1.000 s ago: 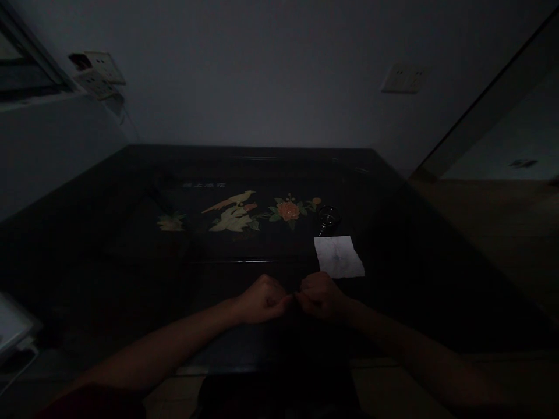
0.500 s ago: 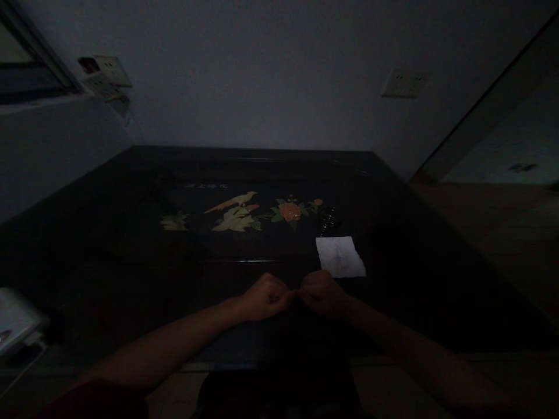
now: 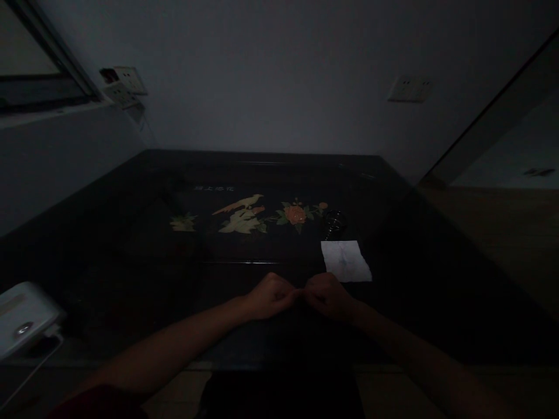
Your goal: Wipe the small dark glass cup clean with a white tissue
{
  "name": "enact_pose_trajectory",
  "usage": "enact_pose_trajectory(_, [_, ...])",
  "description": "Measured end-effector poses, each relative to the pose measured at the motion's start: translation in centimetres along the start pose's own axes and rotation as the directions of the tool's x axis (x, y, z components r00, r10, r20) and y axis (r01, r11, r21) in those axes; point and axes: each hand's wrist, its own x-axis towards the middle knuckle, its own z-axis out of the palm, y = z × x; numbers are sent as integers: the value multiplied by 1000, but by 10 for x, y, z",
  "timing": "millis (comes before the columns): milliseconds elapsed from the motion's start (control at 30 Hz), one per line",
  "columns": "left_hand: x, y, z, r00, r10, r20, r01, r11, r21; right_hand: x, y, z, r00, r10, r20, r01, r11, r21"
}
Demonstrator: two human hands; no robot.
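Over the near side of a dark tabletop (image 3: 262, 343), my left hand (image 3: 273, 295) and my right hand (image 3: 329, 295) meet, thumbs and curled fingertips almost touching. Both are closed. Anything pinched between them is too small and dark to make out. Just beyond my right hand lies a creased white sheet of paper (image 3: 348, 262). A dark, shiny coiled object (image 3: 335, 221), perhaps of wire, sits at the paper's far edge; its kind is unclear in the dim light.
The tabletop carries a picture of birds (image 3: 240, 218) and an orange flower (image 3: 296, 214). A white device (image 3: 28, 317) with a cable stands at the left edge. Wall sockets (image 3: 410, 89) are on the wall behind, and a window frame (image 3: 52, 87) is at upper left.
The view has shifted slightly, so the table and the white device appear farther right. My hands keep the same closed pose together; the paper lies in its same place.
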Motion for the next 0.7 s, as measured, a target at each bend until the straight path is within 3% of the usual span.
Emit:
enact_pose_trajectory(133, [0,-1,0,1000,0,4,0,1000,-13,-2,1,-1,992,71,102,-70,997,-14])
enact_pose_trajectory(233, [1,1,-1,1000,-6,11,6,1000,6,0,-5,-9,951,181,249,-175,983,-48])
enact_pose_trajectory(367, [1,3,-1,999,11,35,-12,999,30,4,-20,-29,815,330,476,-346,937,-56])
enact_pose_trajectory(433, [1,4,-1,999,9,47,-11,999,32,-2,-25,-42,753,389,531,-443,896,-27])
enact_pose_trajectory(533, [2,5,-1,998,-6,57,4,1000,30,-29,-21,-73,635,508,582,-668,740,83])
enact_pose_trajectory(633, [2,5,-1,997,-23,68,22,1000,18,-75,0,-122,546,701,459,-817,567,105])
enact_pose_trajectory(700, [3,6,-1,996,-43,72,43,999,9,-108,21,-160,500,839,213,-864,499,63])
